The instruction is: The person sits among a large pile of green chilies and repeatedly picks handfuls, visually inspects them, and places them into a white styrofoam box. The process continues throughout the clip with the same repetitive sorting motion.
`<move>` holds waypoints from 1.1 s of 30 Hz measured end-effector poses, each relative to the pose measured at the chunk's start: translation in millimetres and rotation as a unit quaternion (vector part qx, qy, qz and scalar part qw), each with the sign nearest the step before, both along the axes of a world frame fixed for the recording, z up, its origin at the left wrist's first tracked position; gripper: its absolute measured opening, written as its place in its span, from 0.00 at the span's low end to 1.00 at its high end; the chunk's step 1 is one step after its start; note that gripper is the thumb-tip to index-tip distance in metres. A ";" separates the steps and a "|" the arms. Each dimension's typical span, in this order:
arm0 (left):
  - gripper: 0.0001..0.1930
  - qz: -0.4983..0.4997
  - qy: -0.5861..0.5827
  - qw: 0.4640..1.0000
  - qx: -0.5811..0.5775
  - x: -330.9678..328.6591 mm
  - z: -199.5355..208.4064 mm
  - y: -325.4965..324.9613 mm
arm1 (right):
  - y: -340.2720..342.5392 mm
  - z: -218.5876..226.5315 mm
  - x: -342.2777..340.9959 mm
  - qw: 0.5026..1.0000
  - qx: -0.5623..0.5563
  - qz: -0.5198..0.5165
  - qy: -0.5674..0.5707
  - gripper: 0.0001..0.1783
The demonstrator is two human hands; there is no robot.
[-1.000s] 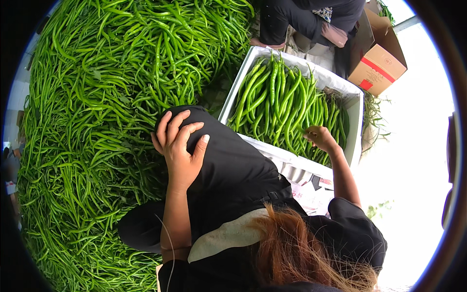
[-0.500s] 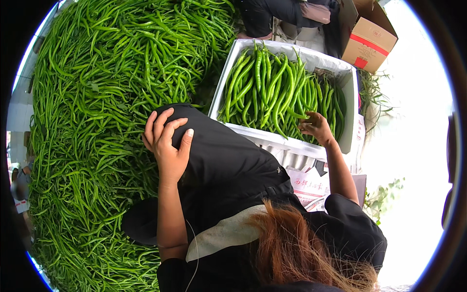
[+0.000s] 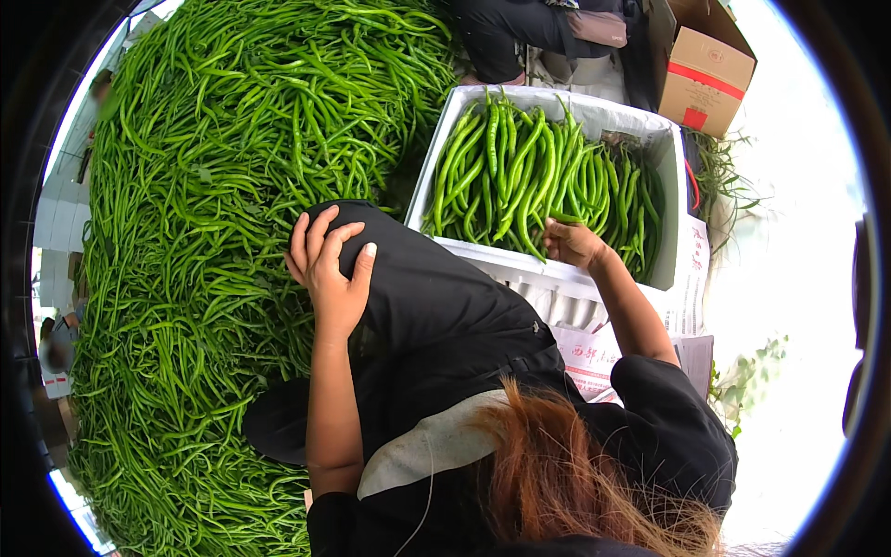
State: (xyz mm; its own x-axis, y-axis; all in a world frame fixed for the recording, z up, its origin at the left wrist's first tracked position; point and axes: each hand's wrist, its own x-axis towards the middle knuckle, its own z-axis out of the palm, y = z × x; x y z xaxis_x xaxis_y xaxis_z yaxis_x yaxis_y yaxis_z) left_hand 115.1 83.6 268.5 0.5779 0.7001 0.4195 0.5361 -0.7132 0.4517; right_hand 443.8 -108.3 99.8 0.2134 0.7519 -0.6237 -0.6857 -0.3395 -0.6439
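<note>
My left hand [image 3: 334,269] rests on my knee in black trousers [image 3: 418,260], its fingers spread and holding nothing. At the near edge of a white foam box [image 3: 529,262], my right hand [image 3: 575,245] has its fingers curled round the end of a green chili pepper [image 3: 564,219]. Long green chili peppers [image 3: 520,167] fill the box, most of them lying lengthwise side by side. My fingertips partly hide the held pepper's end.
A big heap of loose green chili peppers [image 3: 204,241] spreads along my left. Beyond the box sits another person [image 3: 501,37] in dark clothes. An open cardboard box [image 3: 705,79] stands at the far right. Printed paper sheets [image 3: 585,357] lie below the foam box.
My right hand has moved left along the box's near edge, its fingers more curled. My left hand stays on the knee. The whole view has shifted slightly.
</note>
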 end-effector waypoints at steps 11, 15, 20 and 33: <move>0.11 0.034 0.028 0.999 0.019 11.4 -1.2 -5.2 | -5.1 49.3 -35.6 0.915 0.026 -0.181 -0.360 0.08; 0.10 0.038 0.013 0.999 0.036 22.2 -0.5 -15.4 | 0.6 47.6 -43.7 0.893 0.104 -0.306 -0.314 0.08; 0.09 -0.142 -0.182 0.957 -0.177 48.0 4.2 -37.4 | 11.3 46.6 -64.4 0.921 0.102 -0.336 -0.167 0.06; 0.18 -0.133 -0.507 0.625 -0.578 57.2 15.9 -15.9 | 30.5 119.1 -136.6 0.769 0.295 0.205 -0.529 0.18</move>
